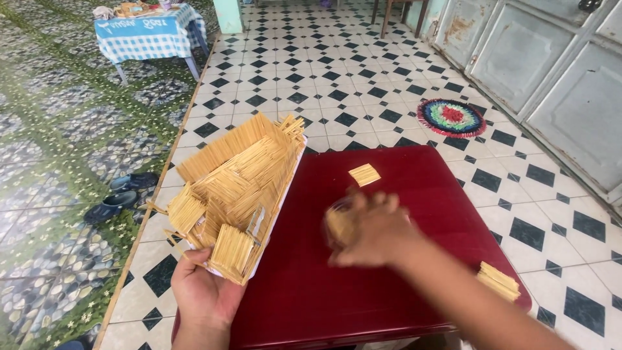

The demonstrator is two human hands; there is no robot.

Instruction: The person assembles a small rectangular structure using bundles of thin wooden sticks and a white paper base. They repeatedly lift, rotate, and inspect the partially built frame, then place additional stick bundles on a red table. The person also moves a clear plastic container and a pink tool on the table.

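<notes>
My left hand (204, 291) grips the near end of a boat-shaped model made of thin wooden sticks (236, 185), held tilted over the left edge of a dark red table (421, 194). My right hand (366, 230) is blurred above the middle of the table and its fingers close around a small pale piece of glued sticks (340, 223). A small flat square panel of sticks (364, 174) lies on the table beyond my right hand. A bundle of sticks (499, 280) lies at the table's right front corner, partly behind my right forearm.
The floor has black-and-white diamond tiles, with a patterned green floor to the left. Dark sandals (123, 194) lie on the left. A small table with a blue checked cloth (150, 35) stands far left. A round multicoloured mat (451, 117) lies before pale doors (551, 71).
</notes>
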